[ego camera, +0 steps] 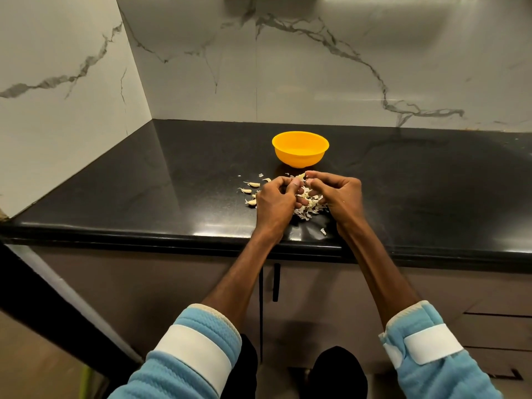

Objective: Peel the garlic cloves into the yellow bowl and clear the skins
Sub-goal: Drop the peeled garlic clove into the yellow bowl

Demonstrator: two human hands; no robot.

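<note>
A yellow bowl point(300, 148) stands on the black counter point(172, 174), just beyond my hands. My left hand point(275, 201) and my right hand point(338, 195) meet above a pile of pale garlic skins point(309, 205), and both pinch one garlic clove point(300, 177) between their fingertips. A few unpeeled cloves point(253, 184) lie to the left of my left hand. The inside of the bowl is partly hidden by its rim.
A loose skin flake point(323, 231) lies near the counter's front edge. Marble walls close the counter at the back and left, forming a corner. Cabinet doors with a dark handle point(275, 282) are below the counter.
</note>
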